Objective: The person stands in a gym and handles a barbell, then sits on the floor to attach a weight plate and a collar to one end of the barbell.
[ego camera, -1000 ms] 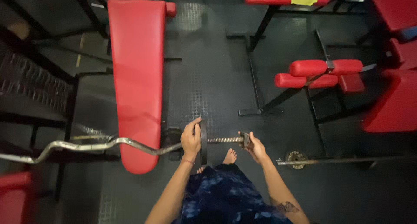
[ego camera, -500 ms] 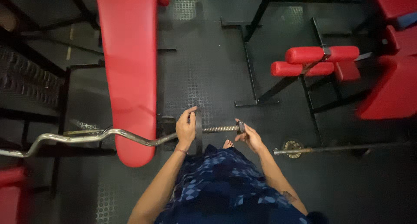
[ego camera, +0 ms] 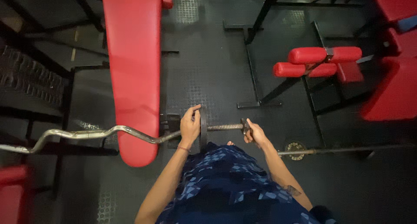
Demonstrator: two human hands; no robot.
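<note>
A person's left hand [ego camera: 190,127] curls over the rim of a dark weight plate [ego camera: 203,125] seated on the threaded sleeve of a curl bar [ego camera: 91,133], fingers wrapped around the plate's edge; the right hand [ego camera: 255,133] closes around a collar [ego camera: 246,126] at the very tip of that sleeve. The plate stands upright on the bar, well in from the end, and the collar sits apart from it with bare thread [ego camera: 225,127] showing between them, so by the look of it the plate is on and the collar not yet run up against it. The chrome bar runs off to the person's left, passing across the foot of a long red padded bench [ego camera: 132,67]. Beneath lies a black studded rubber floor [ego camera: 208,72]. A second, thinner bar [ego camera: 347,150] lies on the floor to the right, beside a small round plate [ego camera: 294,147]. Red roller pads on a black frame [ego camera: 323,59] and further red upholstery crowd the right edge of the dim gym
</note>
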